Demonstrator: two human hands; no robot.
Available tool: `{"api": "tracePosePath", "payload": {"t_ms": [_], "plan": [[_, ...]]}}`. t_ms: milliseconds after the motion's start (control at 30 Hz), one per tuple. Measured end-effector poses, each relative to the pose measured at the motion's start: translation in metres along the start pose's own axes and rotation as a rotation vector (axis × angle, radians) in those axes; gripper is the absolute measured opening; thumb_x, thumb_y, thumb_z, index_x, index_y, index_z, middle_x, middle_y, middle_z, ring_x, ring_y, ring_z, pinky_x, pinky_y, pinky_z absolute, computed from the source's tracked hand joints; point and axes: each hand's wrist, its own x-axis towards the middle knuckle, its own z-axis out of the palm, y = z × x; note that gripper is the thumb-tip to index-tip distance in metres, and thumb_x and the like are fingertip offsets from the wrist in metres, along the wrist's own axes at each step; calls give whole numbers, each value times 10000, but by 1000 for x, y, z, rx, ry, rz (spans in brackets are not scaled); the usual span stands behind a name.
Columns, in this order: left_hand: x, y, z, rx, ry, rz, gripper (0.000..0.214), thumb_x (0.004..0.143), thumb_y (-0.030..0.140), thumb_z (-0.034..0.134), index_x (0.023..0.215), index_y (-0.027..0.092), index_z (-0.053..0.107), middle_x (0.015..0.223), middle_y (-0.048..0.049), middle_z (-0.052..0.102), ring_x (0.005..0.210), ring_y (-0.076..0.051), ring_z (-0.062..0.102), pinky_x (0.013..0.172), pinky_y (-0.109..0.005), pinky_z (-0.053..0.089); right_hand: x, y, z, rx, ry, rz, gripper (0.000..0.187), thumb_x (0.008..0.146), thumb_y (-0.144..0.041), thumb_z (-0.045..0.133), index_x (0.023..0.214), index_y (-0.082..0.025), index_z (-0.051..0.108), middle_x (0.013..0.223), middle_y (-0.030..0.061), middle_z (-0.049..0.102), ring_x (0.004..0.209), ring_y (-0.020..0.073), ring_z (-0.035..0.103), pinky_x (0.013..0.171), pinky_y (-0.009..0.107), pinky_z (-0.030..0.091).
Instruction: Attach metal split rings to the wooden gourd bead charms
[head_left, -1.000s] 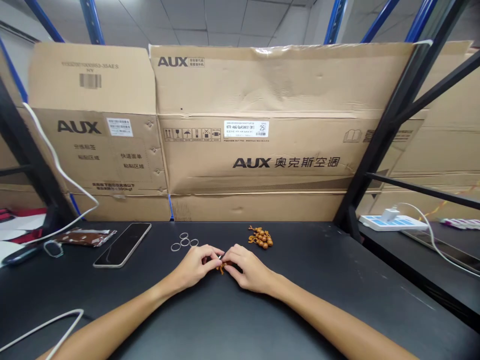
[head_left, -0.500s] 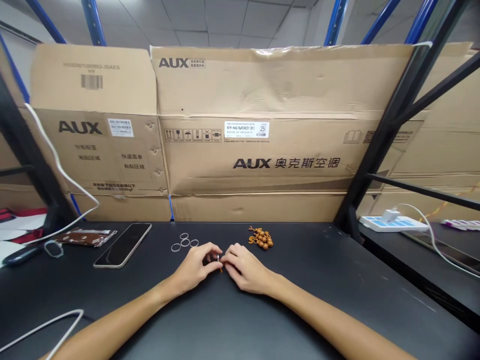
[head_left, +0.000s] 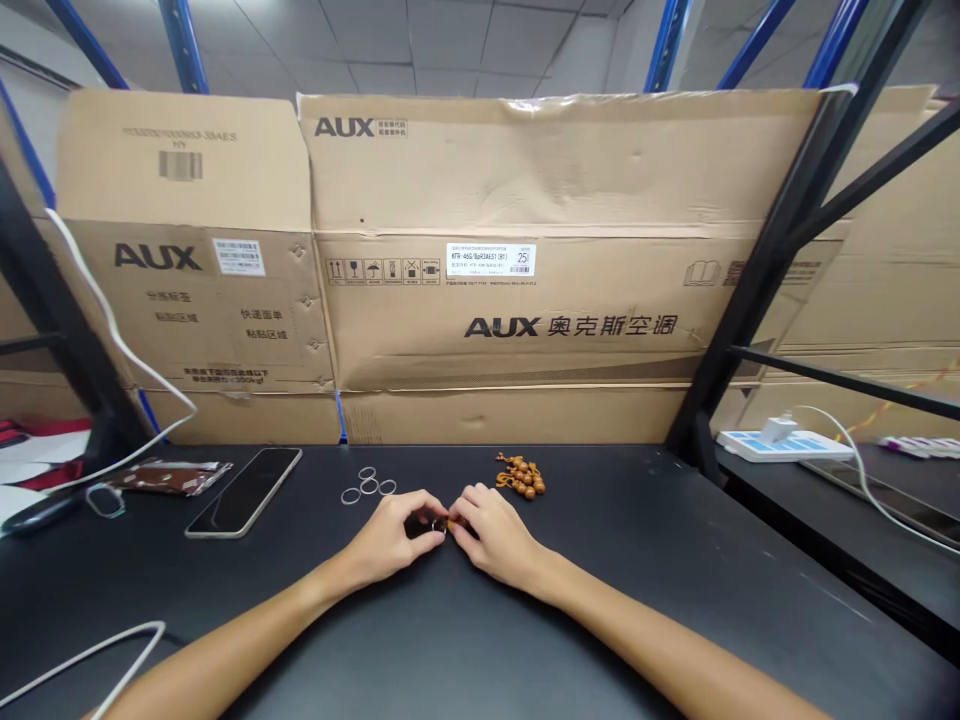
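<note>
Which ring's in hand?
The small ring pinched between the left hand and right hand; the other four rings lie apart on the black table, beyond the hands.

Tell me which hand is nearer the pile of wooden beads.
The right hand is nearer: it lies just below and left of the wooden beads, not touching them. The left hand is farther away, beyond the right hand.
</note>
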Motion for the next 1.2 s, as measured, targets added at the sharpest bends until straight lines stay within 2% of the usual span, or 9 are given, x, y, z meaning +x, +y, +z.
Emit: {"api": "tracePosePath", "payload": {"t_ms": [200, 300, 400, 667, 867, 967, 1067, 1200], "plan": [[2, -3, 2, 84, 24, 19, 130, 811, 190, 548, 894, 195, 648, 842, -21, 672, 751, -157, 583, 713, -264, 457, 0, -1, 0, 21, 13, -10, 54, 885, -177, 541, 861, -198, 585, 848, 40, 570, 786, 178, 495, 704, 310, 398], [3, -5, 3, 149, 4, 41, 156, 817, 173, 541, 906, 204, 665, 815, -21, 660, 767, -164, 581, 720, -265, 439, 0, -1, 0, 47, 5, -35, 62, 893, -180, 535, 875, -200, 590, 861, 43, 574, 793, 180, 497, 704, 314, 407], [4, -6, 3, 204, -21, 51, 153, 816, 162, 538, 822, 202, 685, 752, -17, 643, 746, -164, 575, 715, -265, 423, 0, 0, 0, 79, -4, -53, 71, 894, -166, 529, 883, -200, 591, 872, 44, 574, 803, 179, 497, 717, 314, 415], [5, -6, 5, 259, 51, -89, 140, 807, 166, 529, 723, 175, 642, 732, -32, 622, 709, -172, 574, 675, -268, 432, 0, -1, -4, 126, -36, -85, 55, 895, -173, 532, 893, -206, 576, 888, 38, 560, 820, 177, 496, 732, 307, 410], [2, -6, 5, 279, 52, 80, 138, 854, 197, 543, 919, 211, 664, 879, -36, 615, 866, -189, 556, 805, -300, 426, 0, -3, -5, 81, 9, -99, 90, 917, -176, 498, 894, -196, 583, 897, 52, 562, 815, 181, 480, 731, 316, 407], [1, -6, 5, 290, 39, 124, 109, 854, 198, 569, 838, 220, 674, 846, -21, 606, 844, -182, 539, 796, -305, 424, 0, -4, -6, 43, 37, -168, 125, 936, -184, 467, 921, -190, 591, 909, 62, 560, 814, 183, 469, 740, 324, 407], [1, -6, 5, 294, 103, 117, 106, 833, 173, 598, 742, 202, 643, 801, -5, 594, 815, -175, 532, 790, -316, 422, 0, -6, -8, 1, 58, -219, 138, 941, -187, 455, 942, -182, 593, 914, 70, 557, 806, 183, 459, 734, 327, 402], [2, -5, 3, 295, 215, 15, 143, 804, 172, 615, 666, 182, 579, 772, -2, 573, 782, -175, 539, 753, -320, 436, 0, -6, -9, 11, 46, -240, 131, 940, -199, 459, 934, -181, 589, 893, 63, 549, 794, 177, 459, 733, 321, 403]]}}
